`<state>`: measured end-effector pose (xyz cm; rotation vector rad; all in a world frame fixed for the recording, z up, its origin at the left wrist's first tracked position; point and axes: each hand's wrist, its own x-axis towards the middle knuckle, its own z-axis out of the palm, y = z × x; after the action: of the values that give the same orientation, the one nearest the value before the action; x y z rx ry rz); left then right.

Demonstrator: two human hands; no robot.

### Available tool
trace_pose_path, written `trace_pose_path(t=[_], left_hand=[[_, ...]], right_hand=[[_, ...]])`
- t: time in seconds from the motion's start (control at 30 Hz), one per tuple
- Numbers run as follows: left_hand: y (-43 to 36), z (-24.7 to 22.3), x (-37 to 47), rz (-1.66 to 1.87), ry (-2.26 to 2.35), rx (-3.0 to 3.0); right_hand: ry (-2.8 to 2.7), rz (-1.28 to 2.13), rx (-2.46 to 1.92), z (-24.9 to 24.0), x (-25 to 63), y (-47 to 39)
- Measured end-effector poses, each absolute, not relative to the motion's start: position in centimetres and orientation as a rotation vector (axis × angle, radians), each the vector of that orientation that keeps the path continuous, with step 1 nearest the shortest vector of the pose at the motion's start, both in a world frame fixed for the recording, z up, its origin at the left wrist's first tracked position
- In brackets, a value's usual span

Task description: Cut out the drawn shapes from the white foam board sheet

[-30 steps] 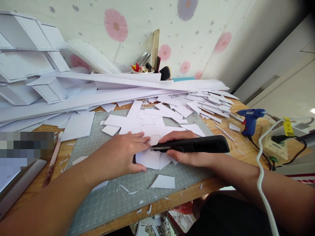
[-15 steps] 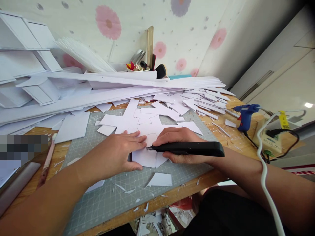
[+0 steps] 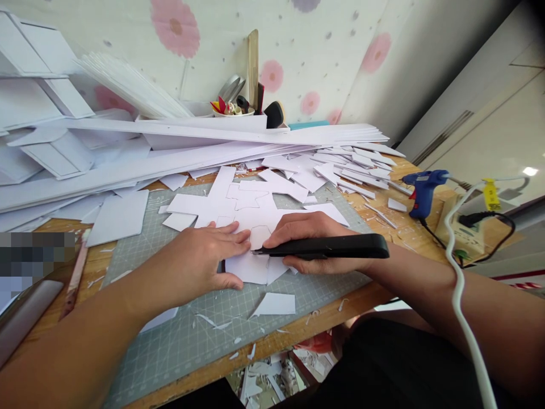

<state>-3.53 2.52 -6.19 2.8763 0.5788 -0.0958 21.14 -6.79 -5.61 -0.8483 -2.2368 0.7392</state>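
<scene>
A white foam board sheet (image 3: 251, 215) with pencilled outlines lies on the grey gridded cutting mat (image 3: 179, 346). My left hand (image 3: 208, 253) rests flat on its left side, fingers stretched and holding nothing. In my right hand (image 3: 309, 238) is a black utility knife (image 3: 332, 246), gripped along its body. The knife's tip touches the board beside a small outlined shape, close to my left fingertips. A cut edge runs down the board below the tip. A loose white offcut (image 3: 275, 304) lies on the mat nearer to me.
Long white board strips (image 3: 204, 165) and scraps (image 3: 361, 165) cover the table's back. White box-like pieces (image 3: 51, 147) stand at left. At right are a blue glue gun (image 3: 428, 190), a power strip (image 3: 466, 236) and a white cable (image 3: 457, 295). Offcuts lie below the table edge.
The camera view has shifted slightly, so the scene sits a little higher and further left. The knife's tip has moved only slightly, if at all; both hands keep their hold.
</scene>
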Motion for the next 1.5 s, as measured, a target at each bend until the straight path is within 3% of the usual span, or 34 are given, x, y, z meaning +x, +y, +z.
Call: trace_pose_path(t=[1.5], left_hand=[[2.6, -6.2, -3.6, -0.149, 0.614, 2.880]], right_hand=[[-2.155, 0.972, -0.848, -5.2, 23.3, -6.2]])
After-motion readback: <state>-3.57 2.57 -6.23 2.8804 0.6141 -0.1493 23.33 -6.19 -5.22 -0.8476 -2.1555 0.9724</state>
